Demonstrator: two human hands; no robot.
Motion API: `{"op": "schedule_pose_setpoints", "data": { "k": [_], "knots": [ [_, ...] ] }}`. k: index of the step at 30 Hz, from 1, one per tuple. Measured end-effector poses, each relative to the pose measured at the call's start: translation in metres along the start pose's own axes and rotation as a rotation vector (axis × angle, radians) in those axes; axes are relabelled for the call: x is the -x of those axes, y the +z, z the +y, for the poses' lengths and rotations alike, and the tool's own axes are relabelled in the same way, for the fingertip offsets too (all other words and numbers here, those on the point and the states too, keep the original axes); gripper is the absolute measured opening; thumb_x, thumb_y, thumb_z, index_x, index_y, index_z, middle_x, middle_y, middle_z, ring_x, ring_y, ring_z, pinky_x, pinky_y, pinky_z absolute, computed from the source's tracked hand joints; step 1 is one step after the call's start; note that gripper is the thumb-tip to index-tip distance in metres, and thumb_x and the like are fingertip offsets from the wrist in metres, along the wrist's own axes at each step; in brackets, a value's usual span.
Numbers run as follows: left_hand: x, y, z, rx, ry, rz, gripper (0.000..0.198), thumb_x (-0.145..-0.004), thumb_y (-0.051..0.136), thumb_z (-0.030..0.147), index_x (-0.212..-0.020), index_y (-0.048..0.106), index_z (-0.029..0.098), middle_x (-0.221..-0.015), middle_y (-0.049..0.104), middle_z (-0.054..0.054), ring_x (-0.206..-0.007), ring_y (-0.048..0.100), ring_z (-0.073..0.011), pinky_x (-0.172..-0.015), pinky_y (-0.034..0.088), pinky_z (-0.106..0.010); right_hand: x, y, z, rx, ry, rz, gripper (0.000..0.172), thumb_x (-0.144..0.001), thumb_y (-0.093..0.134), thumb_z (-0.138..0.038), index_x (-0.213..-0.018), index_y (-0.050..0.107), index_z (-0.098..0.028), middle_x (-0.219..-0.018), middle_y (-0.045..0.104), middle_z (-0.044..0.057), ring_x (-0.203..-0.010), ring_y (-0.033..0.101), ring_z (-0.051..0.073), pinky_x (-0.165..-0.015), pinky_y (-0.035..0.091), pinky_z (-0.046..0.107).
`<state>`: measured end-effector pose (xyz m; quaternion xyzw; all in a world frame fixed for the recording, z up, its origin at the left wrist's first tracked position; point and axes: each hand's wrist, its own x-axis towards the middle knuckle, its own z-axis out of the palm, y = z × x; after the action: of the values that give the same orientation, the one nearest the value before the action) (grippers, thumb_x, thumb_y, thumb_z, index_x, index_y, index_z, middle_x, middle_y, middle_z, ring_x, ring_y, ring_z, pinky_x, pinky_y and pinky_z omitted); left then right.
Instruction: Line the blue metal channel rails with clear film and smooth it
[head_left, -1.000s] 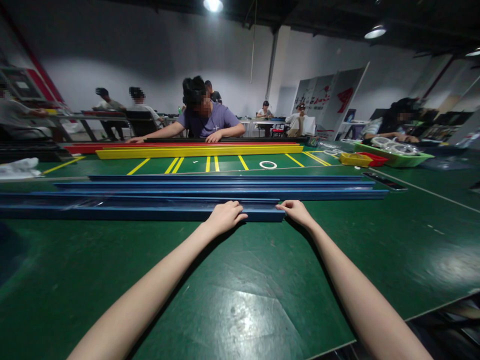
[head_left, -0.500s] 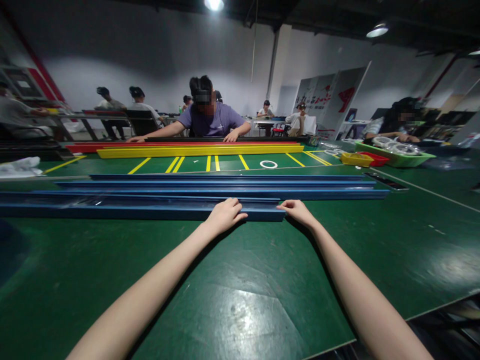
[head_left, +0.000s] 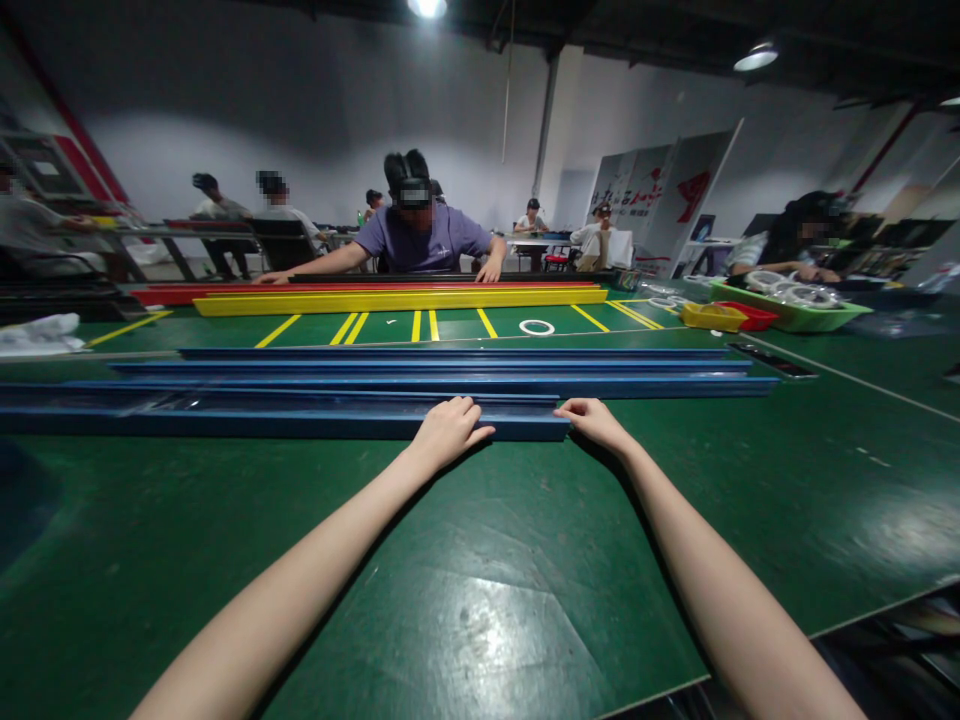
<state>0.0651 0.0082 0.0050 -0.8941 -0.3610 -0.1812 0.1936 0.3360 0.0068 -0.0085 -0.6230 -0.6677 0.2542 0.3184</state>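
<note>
A long blue U-shaped channel (head_left: pixel 300 424) lies lengthwise across the green table, its trough facing up. Over its near wall, close to the right end, my left hand (head_left: pixel 450 432) is closed, fingers inside the trough and thumb along the front. At the channel's right end, my right hand (head_left: pixel 596 420) holds its thumb and forefinger together in a pinch; whatever lies between those fingertips is too small to make out. Just behind are more blue channels (head_left: pixel 637 387), parallel to the held one. A glossy clear film seems to line part of the trough.
Beyond lie a yellow channel (head_left: pixel 405 303), a red strip (head_left: pixel 165 297) and a white ring (head_left: pixel 537 328). A phone (head_left: pixel 776 360) rests right of the blue channels. Farther right are a yellow tray (head_left: pixel 711 318) and a green basket (head_left: pixel 814 318). A co-worker (head_left: pixel 427 240) sits opposite.
My hands and the blue channel stay practically still. Across the table, the co-worker's hand on the right side of the picture has shifted slightly right.
</note>
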Motion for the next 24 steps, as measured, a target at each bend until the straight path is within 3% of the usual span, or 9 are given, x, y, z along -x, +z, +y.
{"op": "schedule_pose_setpoints", "data": {
  "k": [11, 24],
  "knots": [
    [0.004, 0.0, 0.0034, -0.009, 0.043, 0.097, 0.032, -0.086, 0.034, 0.04, -0.094, 0.051, 0.015, -0.084, 0.056, -0.005, -0.078, 0.049, -0.0176, -0.065, 0.033, -0.028, -0.0025, 0.0, 0.0054, -0.076, -0.009, -0.029, 0.031, -0.064, 0.052, -0.044, -0.068, 0.059, -0.014, -0.057, 0.054, -0.001, -0.049, 0.04, 0.007, -0.05, 0.03, 0.021],
    [0.0047, 0.006, 0.0027, 0.021, 0.029, 0.115, 0.03, -0.085, 0.036, 0.04, -0.082, 0.052, 0.015, -0.073, 0.058, -0.003, -0.069, 0.05, -0.0159, -0.062, 0.03, -0.028, -0.0014, 0.0019, 0.0048, -0.101, 0.021, 0.006, 0.03, -0.062, 0.053, -0.042, -0.067, 0.06, -0.013, -0.056, 0.056, 0.0, -0.049, 0.043, 0.008, -0.052, 0.033, 0.022]
  ]
}}
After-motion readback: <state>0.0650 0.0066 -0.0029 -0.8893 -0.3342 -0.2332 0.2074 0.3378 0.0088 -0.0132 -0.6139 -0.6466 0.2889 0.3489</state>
